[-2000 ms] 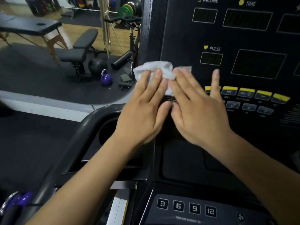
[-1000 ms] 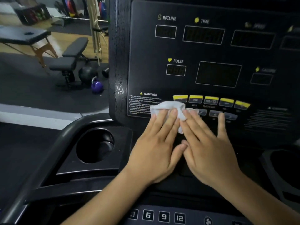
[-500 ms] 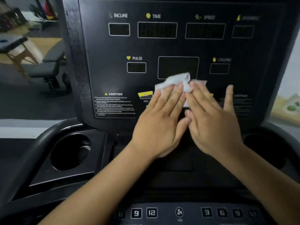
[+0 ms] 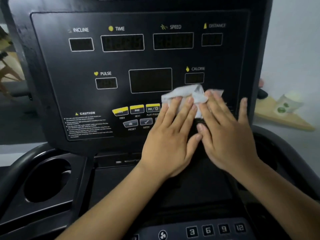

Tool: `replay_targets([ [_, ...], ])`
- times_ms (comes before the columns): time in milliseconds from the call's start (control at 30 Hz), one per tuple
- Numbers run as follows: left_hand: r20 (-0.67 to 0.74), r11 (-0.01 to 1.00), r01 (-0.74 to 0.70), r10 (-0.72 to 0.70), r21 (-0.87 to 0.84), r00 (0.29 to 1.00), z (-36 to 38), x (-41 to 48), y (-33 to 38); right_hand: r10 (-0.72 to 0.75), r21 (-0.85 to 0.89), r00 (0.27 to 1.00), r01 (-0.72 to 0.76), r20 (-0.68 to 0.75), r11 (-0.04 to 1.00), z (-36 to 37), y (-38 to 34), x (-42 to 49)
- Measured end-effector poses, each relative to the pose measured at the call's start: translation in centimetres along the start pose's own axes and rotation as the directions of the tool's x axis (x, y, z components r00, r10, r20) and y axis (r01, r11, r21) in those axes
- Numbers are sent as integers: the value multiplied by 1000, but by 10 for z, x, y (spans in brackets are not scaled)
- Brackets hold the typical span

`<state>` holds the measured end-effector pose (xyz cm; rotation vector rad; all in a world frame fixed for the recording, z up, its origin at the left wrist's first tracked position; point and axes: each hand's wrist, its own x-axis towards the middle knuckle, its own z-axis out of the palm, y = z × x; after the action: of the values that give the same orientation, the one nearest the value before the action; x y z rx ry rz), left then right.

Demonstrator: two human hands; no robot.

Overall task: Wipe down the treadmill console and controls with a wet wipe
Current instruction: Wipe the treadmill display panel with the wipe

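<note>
The black treadmill console point(image 4: 69, 80) fills the view, with dark display windows and a row of yellow buttons point(image 4: 136, 109) low on its face. A crumpled white wet wipe point(image 4: 185, 94) lies against the panel just below the CALORIE window. My left hand point(image 4: 170, 135) presses on it with straight fingers. My right hand point(image 4: 225, 134) lies flat beside it, its fingertips on the wipe's right part. Both hands cover the right end of the button rows.
A round cup holder point(image 4: 46, 181) sits at the lower left of the console tray. Speed keys 3, 6, 9, 12 point(image 4: 215, 229) and a fan key point(image 4: 162, 234) line the bottom edge. A wooden shelf with a pale cup point(image 4: 287, 108) is on the right wall.
Both hands have slid the wipe rightward across the console, from its left edge over the button rows to below the CALORIE window. The view has swung right with them.
</note>
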<state>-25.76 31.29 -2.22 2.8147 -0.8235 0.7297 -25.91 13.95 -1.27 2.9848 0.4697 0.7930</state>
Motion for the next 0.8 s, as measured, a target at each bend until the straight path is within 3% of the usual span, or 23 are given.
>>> replay_targets([
  [133, 61, 997, -70, 68, 15, 996, 15, -24, 13, -41, 2, 996, 41, 76, 999, 13, 6, -42],
  [333, -24, 998, -59, 59, 21, 998, 5, 39, 25, 55, -67, 998, -54, 5, 996, -9, 40, 6],
  [500, 36, 995, -97, 97, 1, 995, 17, 20, 37, 74, -17, 996, -73, 40, 997, 9, 43, -35],
  [700, -4, 991, -125, 125, 44, 992, 11, 68, 50, 130, 47, 991, -129, -38, 991, -6, 65, 4],
  [800, 58, 987, -160, 159, 28, 986, 20, 46, 56, 128, 99, 992, -128, 3, 987, 3, 61, -27],
])
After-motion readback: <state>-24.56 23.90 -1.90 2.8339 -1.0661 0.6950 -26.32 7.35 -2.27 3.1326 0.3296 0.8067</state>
